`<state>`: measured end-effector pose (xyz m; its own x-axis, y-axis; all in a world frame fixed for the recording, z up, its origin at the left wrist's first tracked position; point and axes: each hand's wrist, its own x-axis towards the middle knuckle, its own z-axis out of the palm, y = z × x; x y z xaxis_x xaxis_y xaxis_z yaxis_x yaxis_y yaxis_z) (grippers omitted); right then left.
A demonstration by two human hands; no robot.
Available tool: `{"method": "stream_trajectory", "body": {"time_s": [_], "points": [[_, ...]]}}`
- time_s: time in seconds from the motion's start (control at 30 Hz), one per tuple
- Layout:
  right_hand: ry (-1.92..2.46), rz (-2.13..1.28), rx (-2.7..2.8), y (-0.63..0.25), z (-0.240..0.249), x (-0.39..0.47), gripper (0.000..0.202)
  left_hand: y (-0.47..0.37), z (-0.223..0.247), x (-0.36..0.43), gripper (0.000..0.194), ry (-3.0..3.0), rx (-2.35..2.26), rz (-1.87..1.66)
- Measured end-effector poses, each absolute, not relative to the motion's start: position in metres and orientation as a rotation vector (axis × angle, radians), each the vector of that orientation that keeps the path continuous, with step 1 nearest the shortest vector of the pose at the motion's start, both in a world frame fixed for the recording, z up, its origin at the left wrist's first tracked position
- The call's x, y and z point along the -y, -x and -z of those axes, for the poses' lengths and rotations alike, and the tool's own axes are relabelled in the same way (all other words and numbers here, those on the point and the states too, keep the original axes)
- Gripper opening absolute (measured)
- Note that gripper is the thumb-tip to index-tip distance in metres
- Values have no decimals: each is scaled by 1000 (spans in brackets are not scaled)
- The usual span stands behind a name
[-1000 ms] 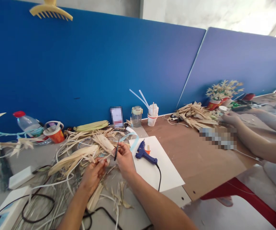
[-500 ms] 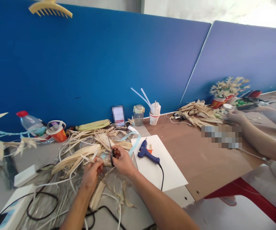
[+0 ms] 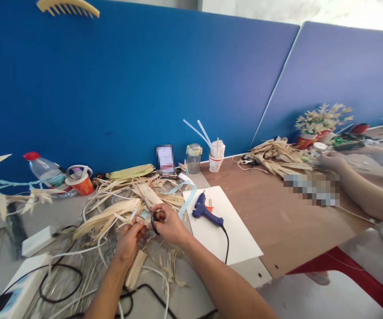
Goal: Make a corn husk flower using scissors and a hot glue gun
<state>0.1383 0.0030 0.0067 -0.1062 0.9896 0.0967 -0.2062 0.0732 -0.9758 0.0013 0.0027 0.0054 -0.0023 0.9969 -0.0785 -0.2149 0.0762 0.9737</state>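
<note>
Black-handled scissors [image 3: 153, 220] are in my right hand [image 3: 168, 223], with the fingers curled round the handles and the blades pointing up and to the left. Just left of them my left hand [image 3: 130, 238] is closed in a pinch on a small pale piece, probably husk, mostly hidden by the fingers. Both hands are close together over a heap of dry corn husks [image 3: 111, 217]. To the right, a blue glue gun [image 3: 207, 212] lies on a white sheet [image 3: 233, 239].
A phone [image 3: 165, 159], a glass jar [image 3: 194, 158] and a paper cup with straws [image 3: 215, 164] line the blue partition. At left are a bottle [image 3: 43, 170], cables and a power strip [image 3: 21, 283]. Another person's arms [image 3: 360, 190] reach in at right.
The scissors have tilted further left, their blades leaning toward my left hand. The view has shifted slightly. My hands remain close together.
</note>
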Motion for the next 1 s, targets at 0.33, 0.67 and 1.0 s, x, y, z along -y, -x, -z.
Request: {"method": "stream_trajectory", "body": {"time_s": [0.33,0.67,1.0], "points": [[1010,-1250,1087,-138,-4,-4,42,-4,3,0,33,-1021,-1044,-1196],[934,-1491,873,-134,-1,-8,37,-6,1,0,36,-969,-1062,-1168],[1026,-1432,945,-136,4,-10,41,0,20,-7,36,-1137,-1116,-1129]]}}
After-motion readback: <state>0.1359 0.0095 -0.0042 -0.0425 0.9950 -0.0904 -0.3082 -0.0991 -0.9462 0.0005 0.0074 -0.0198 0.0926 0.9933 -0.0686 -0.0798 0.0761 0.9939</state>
